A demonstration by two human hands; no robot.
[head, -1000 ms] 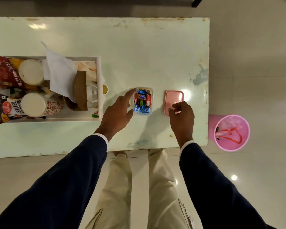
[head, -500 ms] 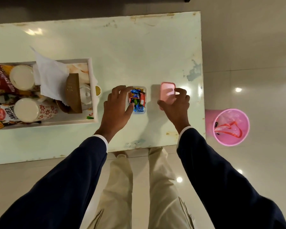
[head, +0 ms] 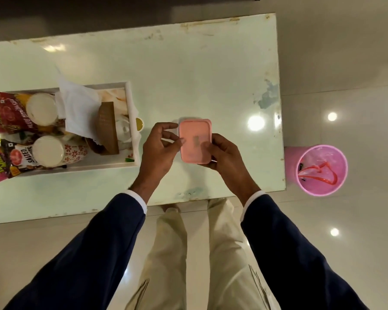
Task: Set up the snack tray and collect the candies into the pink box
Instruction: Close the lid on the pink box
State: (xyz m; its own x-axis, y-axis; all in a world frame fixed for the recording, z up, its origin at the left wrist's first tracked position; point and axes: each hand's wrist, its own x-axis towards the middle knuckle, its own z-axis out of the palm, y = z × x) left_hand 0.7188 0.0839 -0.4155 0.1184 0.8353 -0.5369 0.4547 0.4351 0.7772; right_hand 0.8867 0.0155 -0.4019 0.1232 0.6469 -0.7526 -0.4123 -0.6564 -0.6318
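The flat pink plastic lid point(head: 195, 140), lying half a second ago on the pale green counter point(head: 188, 70) to the right of the open candy box, is now sitting over that box, hiding the wrapped sweets; only a sliver of the clear rim is showing at the lid's far left corner. Both hands have closed in on it. The left hand point(head: 158, 151) is pinching the lid's left edge between thumb and fingertips, while the right hand point(head: 224, 155) is cupping its near right corner. Dark sleeves are angling in from the near side. The white rectangular snack tray point(head: 130, 121) is standing just left.
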